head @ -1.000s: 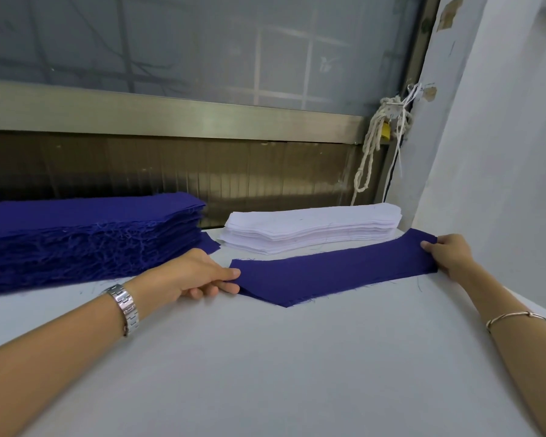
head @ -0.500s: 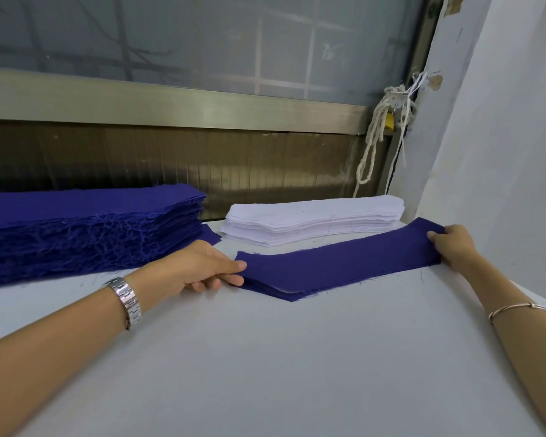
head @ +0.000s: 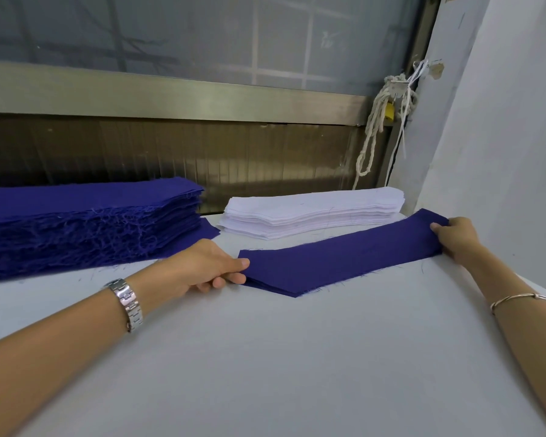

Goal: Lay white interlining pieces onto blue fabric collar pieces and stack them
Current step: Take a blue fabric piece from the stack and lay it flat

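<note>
A blue collar piece [head: 338, 261] lies stretched across the white table, its pointed edge towards me, on top of at least one more layer. My left hand [head: 202, 268] pinches its left end between thumb and curled fingers. My right hand [head: 457, 236] pinches its right end. Behind it sits a stack of white interlining pieces [head: 312, 214]. A tall stack of blue collar pieces [head: 85, 222] with frayed edges stands at the far left.
The white table [head: 281, 357] stretches bare towards me. A white wall [head: 501, 137] rises close on the right. A window with a metal sill [head: 171, 96] runs along the back, and a knotted rope [head: 379, 121] hangs in the corner.
Both hands have kept hold of the blue piece's ends. The piece has shifted slightly away from me, towards the white stack.
</note>
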Action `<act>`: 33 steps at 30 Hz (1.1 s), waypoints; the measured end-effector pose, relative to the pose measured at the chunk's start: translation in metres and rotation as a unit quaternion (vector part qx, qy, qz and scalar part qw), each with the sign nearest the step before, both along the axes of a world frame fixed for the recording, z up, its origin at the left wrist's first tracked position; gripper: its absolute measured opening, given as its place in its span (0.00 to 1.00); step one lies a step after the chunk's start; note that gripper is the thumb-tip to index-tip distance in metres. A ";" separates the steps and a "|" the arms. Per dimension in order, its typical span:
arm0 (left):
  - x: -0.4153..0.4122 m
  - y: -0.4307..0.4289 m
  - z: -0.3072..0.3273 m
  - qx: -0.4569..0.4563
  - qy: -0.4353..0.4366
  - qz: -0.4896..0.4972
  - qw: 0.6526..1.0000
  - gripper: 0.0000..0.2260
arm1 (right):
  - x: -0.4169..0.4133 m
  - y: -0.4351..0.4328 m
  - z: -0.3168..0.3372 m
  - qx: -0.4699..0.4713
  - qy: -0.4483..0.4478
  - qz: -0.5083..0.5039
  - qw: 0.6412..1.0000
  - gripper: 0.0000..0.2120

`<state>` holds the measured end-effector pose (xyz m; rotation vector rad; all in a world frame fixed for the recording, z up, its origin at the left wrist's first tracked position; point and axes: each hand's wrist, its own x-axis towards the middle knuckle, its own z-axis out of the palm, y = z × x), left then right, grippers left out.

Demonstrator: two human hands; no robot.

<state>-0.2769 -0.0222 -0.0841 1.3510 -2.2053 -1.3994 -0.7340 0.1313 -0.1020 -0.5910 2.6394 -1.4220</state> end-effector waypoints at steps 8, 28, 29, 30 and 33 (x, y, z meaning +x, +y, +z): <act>0.001 0.004 -0.004 -0.138 -0.057 -0.022 0.989 0.21 | 0.005 0.004 0.000 0.003 0.017 -0.002 1.000 0.19; 0.001 0.003 -0.002 -0.201 -0.094 -0.027 0.975 0.20 | 0.011 0.012 0.005 0.061 0.106 -0.007 0.993 0.18; 0.001 0.004 -0.003 -0.206 -0.100 -0.027 0.973 0.21 | 0.011 0.012 0.005 0.061 0.111 -0.006 0.992 0.16; 0.001 0.004 -0.003 -0.214 -0.107 -0.025 0.971 0.21 | 0.012 0.012 0.005 0.062 0.116 -0.005 0.991 0.15; 0.001 0.005 -0.002 -0.240 -0.125 -0.017 0.963 0.23 | 0.015 0.010 0.005 0.075 0.129 0.001 0.989 0.11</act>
